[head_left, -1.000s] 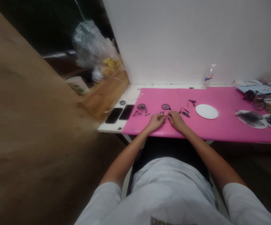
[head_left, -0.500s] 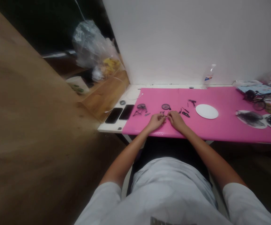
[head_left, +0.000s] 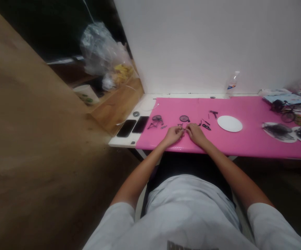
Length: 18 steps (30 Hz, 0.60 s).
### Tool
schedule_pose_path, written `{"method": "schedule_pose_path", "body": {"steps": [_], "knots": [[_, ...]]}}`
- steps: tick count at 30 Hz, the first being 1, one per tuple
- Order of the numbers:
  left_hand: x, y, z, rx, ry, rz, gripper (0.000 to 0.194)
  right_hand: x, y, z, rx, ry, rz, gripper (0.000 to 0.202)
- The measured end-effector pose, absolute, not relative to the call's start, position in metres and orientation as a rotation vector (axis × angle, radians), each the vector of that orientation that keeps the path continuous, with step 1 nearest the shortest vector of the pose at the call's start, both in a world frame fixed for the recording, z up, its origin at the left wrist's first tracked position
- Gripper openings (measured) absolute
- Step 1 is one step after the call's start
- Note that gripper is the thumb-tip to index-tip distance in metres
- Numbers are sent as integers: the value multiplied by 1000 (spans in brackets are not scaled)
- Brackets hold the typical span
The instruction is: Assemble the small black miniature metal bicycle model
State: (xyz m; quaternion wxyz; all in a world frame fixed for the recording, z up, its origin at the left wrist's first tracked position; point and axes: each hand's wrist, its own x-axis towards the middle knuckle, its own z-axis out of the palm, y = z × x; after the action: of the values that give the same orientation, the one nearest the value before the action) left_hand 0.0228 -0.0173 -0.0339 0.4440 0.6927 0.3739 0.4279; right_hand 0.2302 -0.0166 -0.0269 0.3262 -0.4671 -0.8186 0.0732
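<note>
My left hand (head_left: 174,134) and my right hand (head_left: 195,133) meet fingertip to fingertip near the front of the pink table cover (head_left: 192,108). Both are closed in a pinch around a small dark piece, too small to name and mostly hidden by the fingers. Just beyond them lies a small spoked wheel (head_left: 184,118). Left of my hands are a second wheel (head_left: 157,118) and a thin dark bicycle-like frame (head_left: 153,125). Several black parts (head_left: 206,127) lie to the right, with an L-shaped black part (head_left: 214,113) behind them.
A white oval plate (head_left: 230,124) sits right of the parts. Farther right are a plate of thin dark pieces (head_left: 279,132) and a small model bicycle (head_left: 283,109). Two phones (head_left: 140,124) lie at the left end. A clear bottle (head_left: 232,84) stands by the wall.
</note>
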Motion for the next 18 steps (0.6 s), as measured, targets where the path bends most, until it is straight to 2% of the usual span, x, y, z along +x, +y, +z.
{"method": "schedule_pose_path", "body": {"steps": [18], "knots": [[22, -18, -33, 1712, 926, 1053, 34, 230, -18, -25, -1233, -2154, 211, 9]]}}
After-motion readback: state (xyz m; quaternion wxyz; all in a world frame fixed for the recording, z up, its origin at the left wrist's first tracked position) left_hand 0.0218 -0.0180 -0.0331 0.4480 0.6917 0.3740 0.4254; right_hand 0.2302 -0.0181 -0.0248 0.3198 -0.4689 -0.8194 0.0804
